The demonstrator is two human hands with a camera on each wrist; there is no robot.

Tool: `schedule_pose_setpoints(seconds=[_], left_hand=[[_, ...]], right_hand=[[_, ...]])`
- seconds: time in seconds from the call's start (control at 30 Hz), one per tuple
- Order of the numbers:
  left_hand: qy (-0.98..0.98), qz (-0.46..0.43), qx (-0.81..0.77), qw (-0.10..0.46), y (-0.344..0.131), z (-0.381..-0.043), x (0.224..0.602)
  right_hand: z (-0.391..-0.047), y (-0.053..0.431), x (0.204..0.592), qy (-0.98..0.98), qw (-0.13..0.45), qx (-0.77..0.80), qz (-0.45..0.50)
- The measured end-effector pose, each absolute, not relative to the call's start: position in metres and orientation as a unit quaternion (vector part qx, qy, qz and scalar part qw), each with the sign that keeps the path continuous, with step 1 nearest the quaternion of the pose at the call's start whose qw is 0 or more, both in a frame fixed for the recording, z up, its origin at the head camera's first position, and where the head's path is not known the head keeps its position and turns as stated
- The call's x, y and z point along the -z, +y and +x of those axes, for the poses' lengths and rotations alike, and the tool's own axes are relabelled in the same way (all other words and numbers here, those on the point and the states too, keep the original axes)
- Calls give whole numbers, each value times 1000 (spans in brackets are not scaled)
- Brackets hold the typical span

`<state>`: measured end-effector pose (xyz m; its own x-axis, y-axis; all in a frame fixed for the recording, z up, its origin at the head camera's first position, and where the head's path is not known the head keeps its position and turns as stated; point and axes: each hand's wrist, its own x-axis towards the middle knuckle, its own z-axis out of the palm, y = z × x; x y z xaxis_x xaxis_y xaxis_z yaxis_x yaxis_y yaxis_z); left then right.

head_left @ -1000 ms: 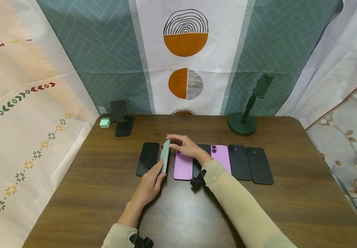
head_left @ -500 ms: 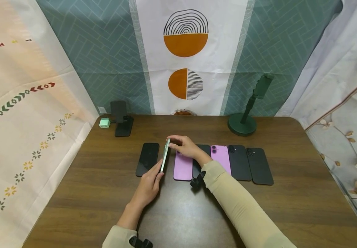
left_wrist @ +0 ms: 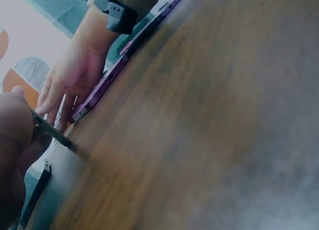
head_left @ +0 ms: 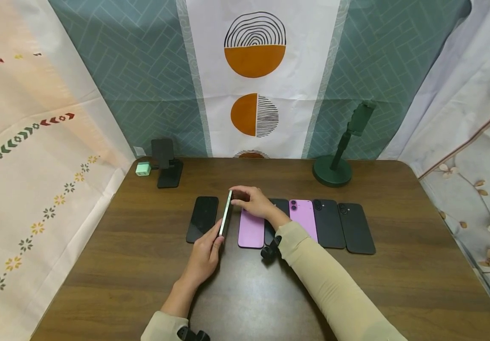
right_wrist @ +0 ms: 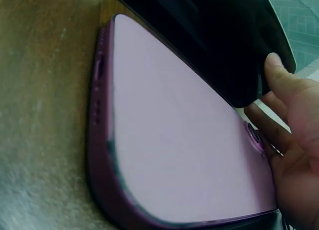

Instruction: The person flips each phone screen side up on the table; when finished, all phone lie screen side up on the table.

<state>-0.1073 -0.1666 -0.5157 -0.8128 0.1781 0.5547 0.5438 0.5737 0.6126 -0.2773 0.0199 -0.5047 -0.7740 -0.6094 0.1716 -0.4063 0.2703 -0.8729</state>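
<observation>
A pale green smartphone (head_left: 226, 214) stands tilted on its long edge in the head view, its narrow side facing up. Around its lower end, the left hand (head_left: 202, 253) holds it between thumb and fingers. At the upper end the right hand (head_left: 254, 201) pinches a corner, its thumb (right_wrist: 279, 73) on the dark screen side in the right wrist view. Left of it lies a black phone (head_left: 202, 219). A lilac phone (head_left: 251, 232) lies face down just to the right, partly beneath the right hand. In the left wrist view the held phone (left_wrist: 52, 130) appears edge-on.
Further right in the row lie a dark phone (head_left: 269, 230) half hidden by the wrist, a second lilac phone (head_left: 303, 218) and two black phones (head_left: 329, 225). Behind stand a black phone stand (head_left: 170, 173), a mint charger cube (head_left: 143, 168) and a green stand (head_left: 332, 170).
Both hands have rotated the green phone: its pale back was visible, and now mostly its edge shows. The hands have hardly shifted, and the phones on the table have stayed put.
</observation>
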Motion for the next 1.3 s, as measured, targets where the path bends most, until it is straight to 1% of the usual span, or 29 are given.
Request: schedule_pose_setpoints(seconds=[0.27, 0.5, 1.0, 1.3], left_hand=[[-858, -219, 400, 237, -167, -109, 510], [-866, -229, 388, 219, -170, -108, 509], [-867, -225, 388, 218, -177, -111, 507], [-861, -184, 426, 210, -179, -112, 503]], right_hand=[[-274, 15, 500, 825, 80, 449, -333], [-274, 15, 501, 832, 80, 440, -328], [-274, 19, 499, 849, 84, 406, -329], [-275, 16, 502, 852, 59, 394, -339]])
